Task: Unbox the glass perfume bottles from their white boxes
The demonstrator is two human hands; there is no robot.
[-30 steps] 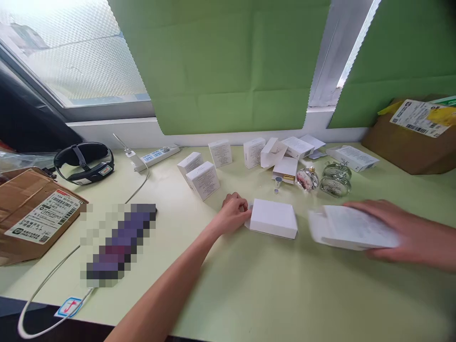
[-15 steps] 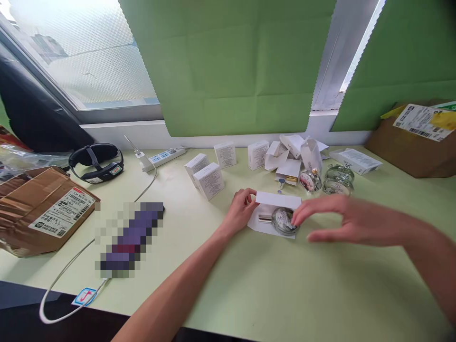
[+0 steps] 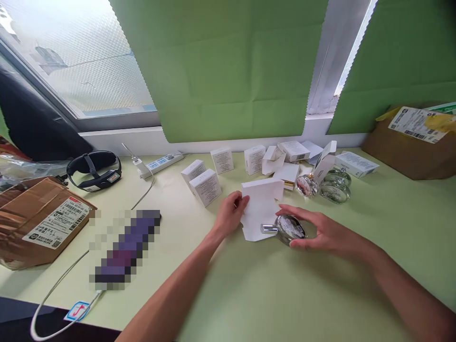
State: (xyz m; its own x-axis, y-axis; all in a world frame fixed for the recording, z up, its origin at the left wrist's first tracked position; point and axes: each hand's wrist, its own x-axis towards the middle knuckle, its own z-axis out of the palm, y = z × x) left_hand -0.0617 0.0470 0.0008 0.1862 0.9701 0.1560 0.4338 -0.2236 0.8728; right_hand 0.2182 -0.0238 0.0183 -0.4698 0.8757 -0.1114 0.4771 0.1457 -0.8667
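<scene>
Green paper covers the window behind the pale counter (image 3: 249,294). Half a second ago the white box (image 3: 260,209) lay flat; now the left hand (image 3: 230,216) pinches its raised flap. The right hand (image 3: 320,232) has closed around the round glass bottle (image 3: 289,228), at the box's 4 o'clock, seemingly drawing it out.

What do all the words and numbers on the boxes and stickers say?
None can be read.
Shipping label on the left brown carton: barcodes and print, too small.
Label on the right brown carton: too small.
Small white boxes: grey print, blurred.
Tag on the white cable: a red mark, unclear.
Round glass bottle in the right hand: too small to read.
</scene>
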